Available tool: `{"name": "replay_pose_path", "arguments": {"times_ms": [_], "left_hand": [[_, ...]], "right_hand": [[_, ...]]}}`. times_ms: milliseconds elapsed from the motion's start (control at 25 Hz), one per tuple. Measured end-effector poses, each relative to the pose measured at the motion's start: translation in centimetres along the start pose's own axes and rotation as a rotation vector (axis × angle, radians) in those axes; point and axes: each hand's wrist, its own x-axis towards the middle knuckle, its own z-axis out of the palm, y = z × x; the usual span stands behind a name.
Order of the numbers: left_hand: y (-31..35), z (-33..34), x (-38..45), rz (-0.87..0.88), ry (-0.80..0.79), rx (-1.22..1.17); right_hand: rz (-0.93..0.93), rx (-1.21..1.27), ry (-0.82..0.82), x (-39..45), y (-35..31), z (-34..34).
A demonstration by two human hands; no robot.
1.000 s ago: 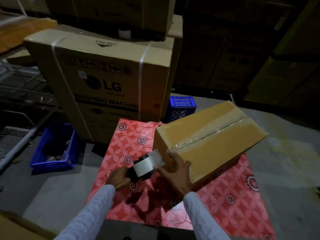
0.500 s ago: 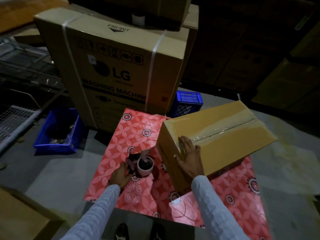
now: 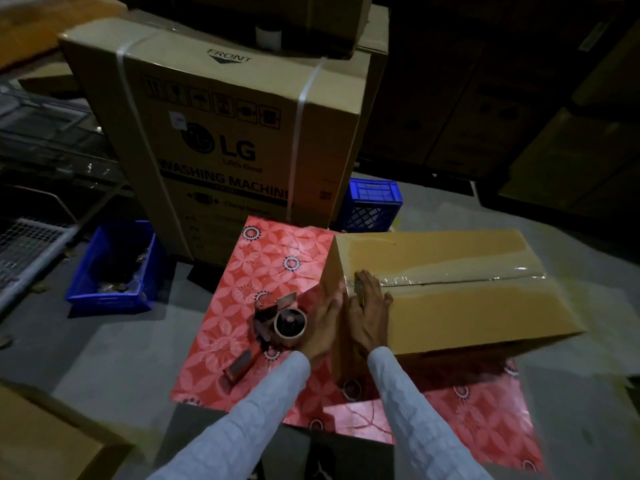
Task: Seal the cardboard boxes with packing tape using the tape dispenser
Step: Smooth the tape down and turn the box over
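Nearest, just left of the cardboard box [image 3: 450,289]: tape dispenser [image 3: 277,322] lying free on the red-covered bench [image 3: 242,271]. Left hand [image 3: 323,323] flat on the box's end, right hand [image 3: 369,306] over its corner, fingers [image 3: 363,282] spread, gripping nothing, likely pressing the tape [image 3: 460,273] end down. Beyond the box, a blue crate [image 3: 374,202].

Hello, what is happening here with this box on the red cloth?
A person is sealing a cardboard box that sits on a red patterned sheet. Clear tape already runs along the top seam. The right hand lies flat on the box's top near edge, over the tape's end, and the left hand presses against the box's near side. The tape dispenser lies on the sheet beside the left hand, not held.
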Motion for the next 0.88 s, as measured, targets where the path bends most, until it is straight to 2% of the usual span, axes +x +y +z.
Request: {"name": "replay_pose_path", "arguments": {"times_ms": [80,240,360,520,720,880], "left_hand": [[0.2,1.7,-0.2,-0.056,-0.005,0.012],[0.4,2.5,0.1,-0.117,-0.003,0.181],[0.4,2.6,0.6,-0.071,0.001,0.147],[1.0,3.6,0.4,-0.011,0.083,0.128],[1.0,3.2,1.6,0.091,0.078,0.352],[1.7,2.9,2.1,0.105,0.088,0.527]], "right_hand": [[0.050,0.016,0.009,-0.1,-0.3,0.1],[0.087,0.070,0.020,0.0,-0.3,0.1],[0.119,0.107,0.034,0.0,-0.1,-0.1],[0.125,0.206,0.011,0.1,0.2,-0.9],[-0.094,-0.256,-0.070,-0.2,3.6,-3.4],[-0.091,-0.291,-0.162,0.5,3.4,-4.3]]}}
